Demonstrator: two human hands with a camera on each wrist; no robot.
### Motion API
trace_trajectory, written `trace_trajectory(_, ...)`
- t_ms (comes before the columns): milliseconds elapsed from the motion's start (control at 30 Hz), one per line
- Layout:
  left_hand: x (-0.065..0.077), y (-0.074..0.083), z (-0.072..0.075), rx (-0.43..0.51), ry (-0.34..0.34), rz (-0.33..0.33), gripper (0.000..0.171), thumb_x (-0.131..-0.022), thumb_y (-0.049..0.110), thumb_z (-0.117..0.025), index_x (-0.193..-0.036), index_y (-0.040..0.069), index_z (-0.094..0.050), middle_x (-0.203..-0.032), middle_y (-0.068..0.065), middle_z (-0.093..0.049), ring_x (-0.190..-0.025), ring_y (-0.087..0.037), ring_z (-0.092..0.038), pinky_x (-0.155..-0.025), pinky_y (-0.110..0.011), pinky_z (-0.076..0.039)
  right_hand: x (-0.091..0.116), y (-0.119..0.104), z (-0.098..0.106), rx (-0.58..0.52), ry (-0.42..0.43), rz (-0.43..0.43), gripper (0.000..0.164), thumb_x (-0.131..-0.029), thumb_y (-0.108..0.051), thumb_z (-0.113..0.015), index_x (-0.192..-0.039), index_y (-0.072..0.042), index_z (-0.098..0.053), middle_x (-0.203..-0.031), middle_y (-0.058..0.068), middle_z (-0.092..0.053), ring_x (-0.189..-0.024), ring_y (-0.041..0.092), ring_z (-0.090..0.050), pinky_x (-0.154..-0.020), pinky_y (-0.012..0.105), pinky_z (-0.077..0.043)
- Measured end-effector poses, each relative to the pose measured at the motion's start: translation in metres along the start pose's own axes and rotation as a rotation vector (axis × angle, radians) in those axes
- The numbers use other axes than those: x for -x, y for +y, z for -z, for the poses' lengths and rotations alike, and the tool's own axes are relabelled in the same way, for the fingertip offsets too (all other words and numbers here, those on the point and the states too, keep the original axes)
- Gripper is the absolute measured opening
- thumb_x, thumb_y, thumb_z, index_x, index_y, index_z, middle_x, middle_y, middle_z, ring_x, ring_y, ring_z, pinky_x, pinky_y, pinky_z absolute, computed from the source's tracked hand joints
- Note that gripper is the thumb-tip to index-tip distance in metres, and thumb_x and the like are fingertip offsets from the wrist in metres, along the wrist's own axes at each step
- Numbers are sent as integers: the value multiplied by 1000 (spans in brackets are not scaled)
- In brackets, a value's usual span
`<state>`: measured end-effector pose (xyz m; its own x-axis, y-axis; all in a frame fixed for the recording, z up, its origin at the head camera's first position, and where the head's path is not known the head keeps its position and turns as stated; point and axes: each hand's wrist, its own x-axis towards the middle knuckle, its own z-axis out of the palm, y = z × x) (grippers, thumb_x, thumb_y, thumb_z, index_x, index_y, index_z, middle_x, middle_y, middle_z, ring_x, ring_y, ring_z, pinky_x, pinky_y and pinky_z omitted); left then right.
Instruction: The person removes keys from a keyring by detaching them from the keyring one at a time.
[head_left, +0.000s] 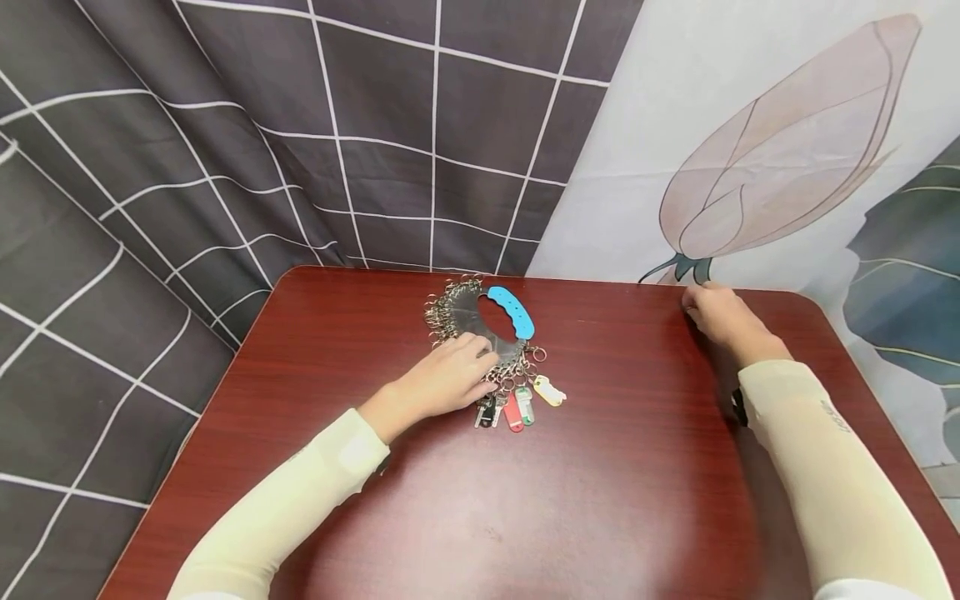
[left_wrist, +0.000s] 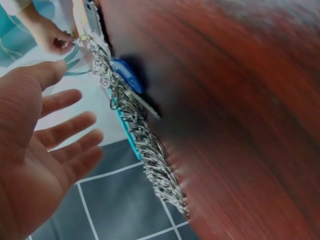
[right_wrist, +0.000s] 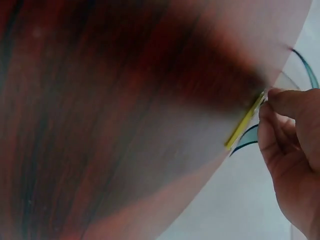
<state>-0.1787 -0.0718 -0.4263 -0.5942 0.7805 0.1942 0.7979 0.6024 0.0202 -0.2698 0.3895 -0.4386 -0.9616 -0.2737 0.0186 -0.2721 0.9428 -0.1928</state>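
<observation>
A large key holder lies on the table, a curved dark plate [head_left: 468, 317] with a blue grip [head_left: 512, 312] and many small metal clasps [left_wrist: 150, 150] along its rim. Key tags hang from its near side: a red tag [head_left: 513, 413], a green-edged tag [head_left: 524, 405] and a yellow-edged tag [head_left: 550, 391], beside a black-headed key [head_left: 487, 414]. Over the plate hovers my left hand [head_left: 453, 375], its fingers spread and holding nothing in the left wrist view. Near the table's far right edge, my right hand [head_left: 722, 317] pinches one end of a yellow key tag [right_wrist: 245, 121], seen edge-on.
The reddish-brown wooden table [head_left: 585, 500] has rounded far corners. Right behind its far edge hang a dark curtain with a white grid [head_left: 480, 108] and a pale cloth with a flower print [head_left: 780, 150].
</observation>
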Motion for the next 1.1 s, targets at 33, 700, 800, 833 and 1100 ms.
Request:
trace_trajectory(33,0,1,0,2,0,5,29,-91,35,-64,-107,10,-64,-109,-7,-60,-101,-24,-53,-85,-40,-50,1,-2,0,-3,6,-2,12,-90,2,-56,-102,5,-58,-100,27,-53,-89,43,-55,-75,59,-49)
trace_trajectory(700,-15,5,-6,48,2,77,27,-91,33,-64,-105,11,-64,-98,-2,-57,-91,-20,-50,-77,-35,-50,20,-137,-11,-296,204,373,9,-84,-10,-71,-91,-12,-65,-89,2,-62,-80,17,-58,-69,40,-51)
trace_trajectory(800,-18,6,-5,65,-3,97,25,-91,32,-64,-105,11,-64,-95,-2,-55,-88,-20,-49,-75,-35,-49,22,-158,-19,-311,150,414,8,-86,-13,-71,-92,-14,-66,-90,1,-62,-81,16,-58,-71,39,-52)
trace_trajectory(833,-20,6,-5,72,-5,104,25,-92,32,-63,-106,11,-64,-95,-2,-55,-88,-20,-48,-75,-35,-48,22,-164,-22,-313,128,430,7,-86,-14,-71,-92,-14,-66,-91,1,-63,-82,16,-58,-72,39,-52)
trace_trajectory(1100,-28,11,1,94,-44,142,22,-91,25,-64,-106,9,-65,-93,-3,-56,-85,-22,-49,-75,-37,-48,21,-205,-39,-277,13,487,8,-83,-17,-73,-89,-17,-67,-88,-2,-59,-84,16,-54,-74,38,-51)
